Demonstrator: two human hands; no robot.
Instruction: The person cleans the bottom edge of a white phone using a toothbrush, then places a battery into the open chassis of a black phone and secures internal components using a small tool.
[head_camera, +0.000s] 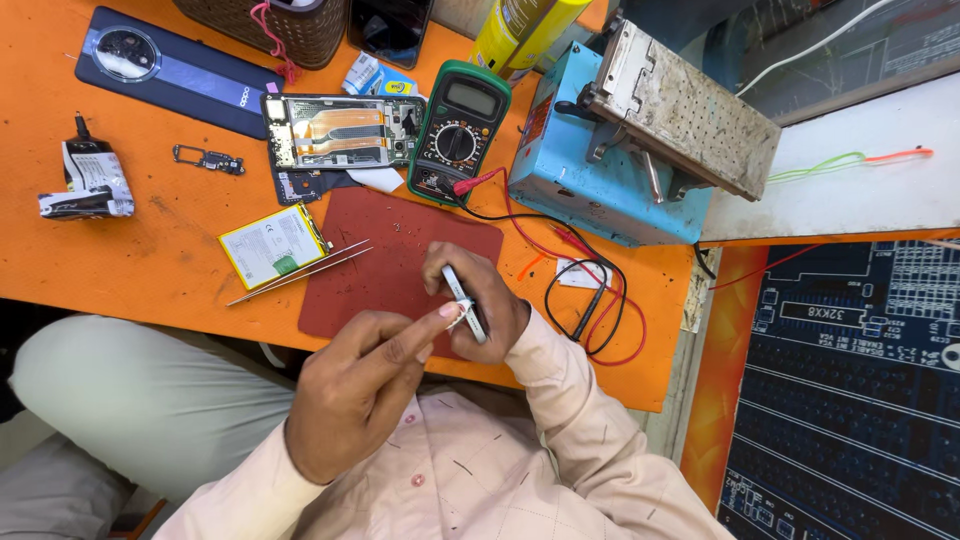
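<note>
The right hand (480, 300) is curled shut around a slim silver tool (466, 303), probably a small blade or tweezer body, gripping it upright over the near edge of the dark red work mat (390, 250). The left hand (355, 385) has its thumb and forefinger pinched together on a tiny pale part (459, 315) at the tool's lower end, the other fingers folded in; what the part is cannot be told.

On the orange table (150, 250), everything else sits around that mat. A pair of steel tweezers (300, 270) lies across its left edge, touching a flat phone battery (273, 244) just left of it. Behind the mat lies an opened phone (340, 130) with its boards exposed, and beside that a green multimeter (458, 130) whose red and black leads (590, 290) trail to the mat's right. A dark blue phone back cover (175, 70) lies far behind-left of the mat, and a blue heating machine (620, 150) stands behind-right.
</note>
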